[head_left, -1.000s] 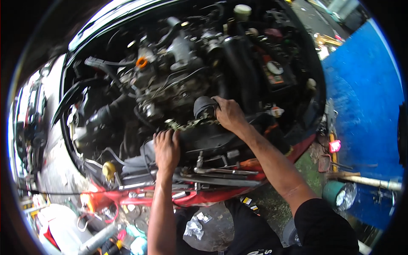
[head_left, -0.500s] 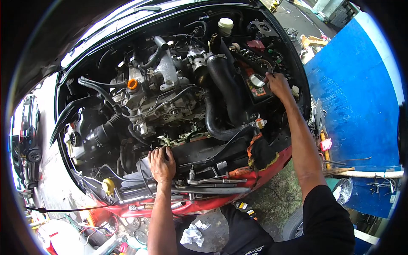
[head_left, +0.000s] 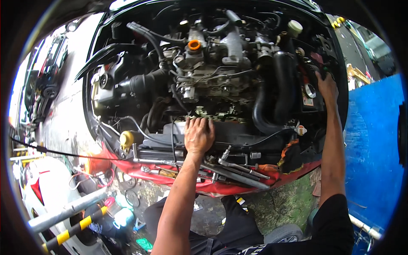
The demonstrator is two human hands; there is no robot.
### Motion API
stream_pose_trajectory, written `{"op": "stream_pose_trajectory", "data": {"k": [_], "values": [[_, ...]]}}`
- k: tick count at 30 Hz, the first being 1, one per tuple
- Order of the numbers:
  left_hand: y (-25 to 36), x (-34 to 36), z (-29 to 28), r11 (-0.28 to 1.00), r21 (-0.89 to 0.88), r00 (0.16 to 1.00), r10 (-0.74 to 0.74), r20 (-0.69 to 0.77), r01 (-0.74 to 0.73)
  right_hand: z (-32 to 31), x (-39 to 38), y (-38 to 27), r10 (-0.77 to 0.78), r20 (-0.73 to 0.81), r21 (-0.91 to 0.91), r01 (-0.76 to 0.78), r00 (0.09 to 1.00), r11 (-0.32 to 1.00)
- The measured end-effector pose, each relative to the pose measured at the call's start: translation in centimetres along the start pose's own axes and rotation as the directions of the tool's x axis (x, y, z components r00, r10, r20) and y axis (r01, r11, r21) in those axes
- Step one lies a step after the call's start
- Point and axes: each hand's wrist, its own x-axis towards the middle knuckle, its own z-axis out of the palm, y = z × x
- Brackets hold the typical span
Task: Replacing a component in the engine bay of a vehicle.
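Head: right hand (head_left: 327,88) off engine (head_left: 225,80) front, work now beside battery (head_left: 307,102); grip unclear. Left hand (head_left: 199,134) flat on radiator cover (head_left: 233,130).

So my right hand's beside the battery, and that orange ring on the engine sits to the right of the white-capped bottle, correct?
Not quite: the head view shows the orange ring to the left of the white-capped bottle. The right hand is beside the battery, as you said.

Matt plastic panel (head_left: 234,128), rough metal engine (head_left: 214,70)
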Motion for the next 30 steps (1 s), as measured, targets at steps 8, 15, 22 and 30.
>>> {"op": "stream_pose_trajectory", "data": {"k": [8,15,22,30], "values": [[-0.3,0.2,0.1,0.999,-0.049,1.0,0.01,0.002,-0.01,-0.8,-18.6,-14.4,-0.499,0.05,0.648,0.352,0.865,0.676],[-3.8,-0.6,3.5,0.987,-0.038,0.98,0.149,-0.131,-0.155,-4.2,-29.3,-35.3,-0.977,-0.011,0.859,0.501,0.213,0.1],[-3.4,-0.3,5.9,0.922,-0.206,0.902,0.371,0.22,-0.329,-7.5,-30.5,-25.6,-0.915,0.223,0.727,0.567,0.337,0.386],[-3.5,-1.5,7.2,0.955,0.177,0.905,0.153,0.396,-0.239,-7.2,-29.7,-32.2,-0.901,0.27,0.631,0.644,0.341,0.433]]}}
